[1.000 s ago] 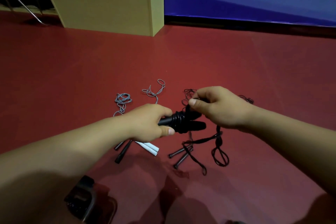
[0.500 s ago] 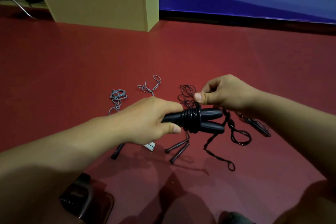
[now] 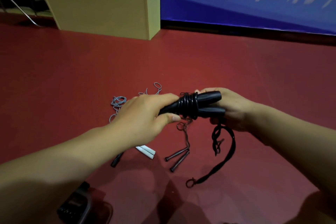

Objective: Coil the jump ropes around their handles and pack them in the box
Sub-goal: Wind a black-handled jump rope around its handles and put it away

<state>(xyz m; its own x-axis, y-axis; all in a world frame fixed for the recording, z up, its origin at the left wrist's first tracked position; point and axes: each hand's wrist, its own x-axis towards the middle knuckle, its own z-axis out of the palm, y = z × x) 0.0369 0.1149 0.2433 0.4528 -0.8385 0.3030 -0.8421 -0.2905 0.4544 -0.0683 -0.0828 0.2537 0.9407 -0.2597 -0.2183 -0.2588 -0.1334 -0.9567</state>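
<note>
My left hand point(image 3: 145, 114) grips the near ends of two black jump-rope handles point(image 3: 209, 103) held side by side above the red floor. Black cord point(image 3: 188, 104) is wound around their middle in several turns. Behind the handles' far ends my right hand point(image 3: 234, 109) holds the loose cord, which hangs down in a twisted loop point(image 3: 231, 143) to the floor. On the floor lie a thin dark rope with slim handles point(image 3: 177, 158), white handles point(image 3: 146, 151), a black handle point(image 3: 116, 160) and grey cord point(image 3: 118, 102). No box is identifiable.
A yellow-beige block point(image 3: 101, 2) stands at the back left, next to a blue banner point(image 3: 254, 0) along the wall. A dark device point(image 3: 76, 205) lies on the red floor point(image 3: 236, 63) near my left forearm. Metal legs point(image 3: 16, 0) show at far left.
The bundle rose and shifted right. My right hand moved from above the wrap to behind and below the handles' far ends, bringing the cord around. The view tilted slightly.
</note>
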